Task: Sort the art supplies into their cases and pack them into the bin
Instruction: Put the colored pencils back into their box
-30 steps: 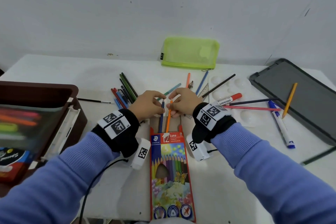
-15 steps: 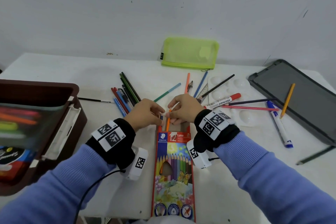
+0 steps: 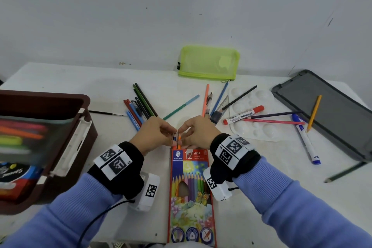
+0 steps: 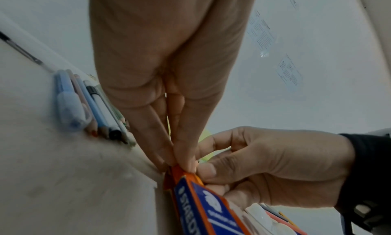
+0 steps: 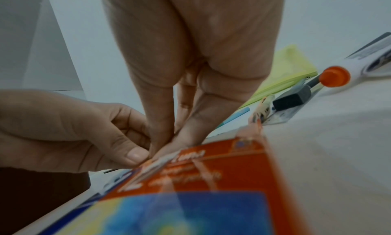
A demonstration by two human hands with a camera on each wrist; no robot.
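At mouth of red cardboard coloured-pencil box (image 3: 191, 187): left hand (image 3: 155, 133) pinches blue pencil (image 3: 174, 137); right hand (image 3: 198, 132) pinches orange pencil (image 3: 179, 138); tips nearly touching.

plain pale grey wall (image 3: 181, 16) behind, scuffed and speckled with a few dark marks. white table (image 3: 60, 78) pushed against it, surface slightly smudged. soft, even light throughout, only faint shadows.

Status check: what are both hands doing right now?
Left hand and right hand pinch blue and orange pencils at the red cardboard pencil box mouth. Nothing blocking.
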